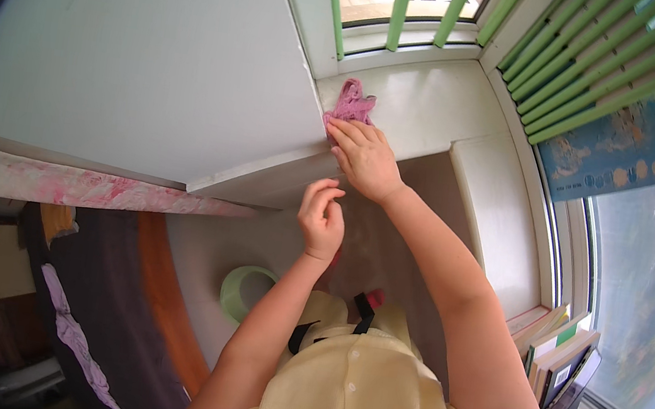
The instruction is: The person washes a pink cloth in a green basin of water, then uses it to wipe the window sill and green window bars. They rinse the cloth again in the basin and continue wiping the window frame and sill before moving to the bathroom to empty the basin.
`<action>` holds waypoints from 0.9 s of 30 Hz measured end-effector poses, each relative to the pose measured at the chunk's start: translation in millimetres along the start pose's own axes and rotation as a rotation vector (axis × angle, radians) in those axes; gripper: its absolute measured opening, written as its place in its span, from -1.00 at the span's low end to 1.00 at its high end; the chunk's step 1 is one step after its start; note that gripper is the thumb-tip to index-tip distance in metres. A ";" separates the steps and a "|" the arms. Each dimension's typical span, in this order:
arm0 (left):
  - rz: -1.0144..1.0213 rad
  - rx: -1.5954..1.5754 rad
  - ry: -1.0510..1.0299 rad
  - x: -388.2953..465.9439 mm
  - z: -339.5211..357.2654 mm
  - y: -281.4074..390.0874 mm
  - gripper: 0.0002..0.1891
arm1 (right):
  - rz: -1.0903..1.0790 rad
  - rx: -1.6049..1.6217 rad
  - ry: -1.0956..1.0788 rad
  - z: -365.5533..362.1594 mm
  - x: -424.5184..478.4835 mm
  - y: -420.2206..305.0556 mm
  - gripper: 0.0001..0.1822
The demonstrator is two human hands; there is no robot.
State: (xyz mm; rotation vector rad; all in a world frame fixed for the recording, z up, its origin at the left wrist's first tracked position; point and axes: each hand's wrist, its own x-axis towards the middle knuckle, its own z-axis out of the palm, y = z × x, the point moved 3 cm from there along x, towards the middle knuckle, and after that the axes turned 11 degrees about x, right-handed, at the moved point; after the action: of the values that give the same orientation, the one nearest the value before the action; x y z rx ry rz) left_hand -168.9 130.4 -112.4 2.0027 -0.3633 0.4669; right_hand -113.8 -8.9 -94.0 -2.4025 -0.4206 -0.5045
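Note:
A crumpled pink cloth [353, 102] lies on the white windowsill [429, 103], against the edge of a large white panel [154, 54]. My right hand [366, 158] presses on the cloth's near end with its fingers stretched forward. Part of the cloth is hidden under those fingers. Nearer to me, below the sill's front edge, my left hand [323, 219] hangs in the air. Its fingers are loosely curled and hold nothing.
Green bars [400, 7] stand before the windows. On the right, a blue printed sheet [624, 146] rests against the glass, and several books [562, 363] stand on the sill. A pale green bin [236, 295] is on the floor. A pink-patterned cloth strip [55, 179] runs along the left.

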 end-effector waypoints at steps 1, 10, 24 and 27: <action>0.022 0.015 0.033 0.3 -3.3 -1.7 -0.76 | 0.022 -0.003 0.020 -2.7 -9.4 -5.4 -0.55; 0.001 -0.090 -0.140 -7.0 -25.1 5.3 -0.76 | 0.167 -0.388 0.250 -111.9 -86.6 79.5 -0.63; -1.082 -0.932 -0.458 -82.9 15.5 56.3 -0.57 | 0.722 0.438 0.408 -8.8 -177.5 -70.2 -0.71; -1.217 -0.948 -0.288 -122.9 -7.1 35.7 -0.57 | 0.735 0.557 0.283 21.8 -196.2 -79.1 -0.72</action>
State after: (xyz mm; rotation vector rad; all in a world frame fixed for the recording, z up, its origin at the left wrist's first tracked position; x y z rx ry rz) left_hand -294.1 127.5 -139.8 1.0300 0.4299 -0.6667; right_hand -313.0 30.8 -157.3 -1.7369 0.3986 -0.3187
